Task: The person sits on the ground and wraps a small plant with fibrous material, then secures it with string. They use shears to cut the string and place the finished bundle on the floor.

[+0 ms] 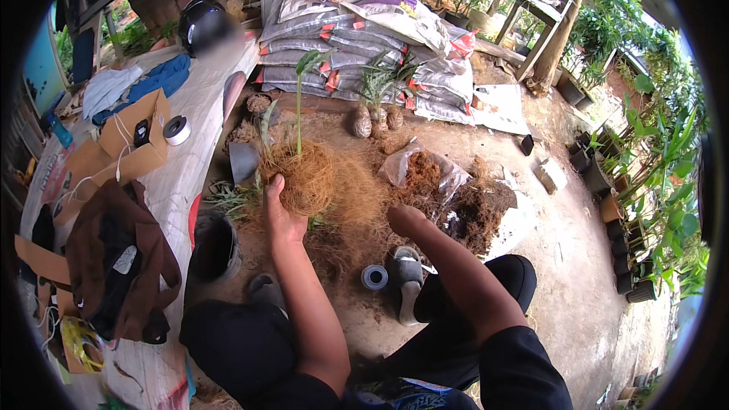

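My left hand holds up a ball of brown coir-like fibre, thumb on its near left side. From the top of the ball rises a young plant's green stem with a leaf. A blurred mass of loose fibre spreads from the ball's right side. My right hand is closed like a fist to the right of this fibre; whether it grips a thin strand cannot be made out. Beyond it, a clear plastic bag holds brown fibrous material, next to a heap of dark potting mix.
A grey roll stands on the floor near my sandaled foot. At left are a black pot and a covered bench with boxes and clothing. Wrapped plant balls stand before stacked sacks. Potted plants line the right.
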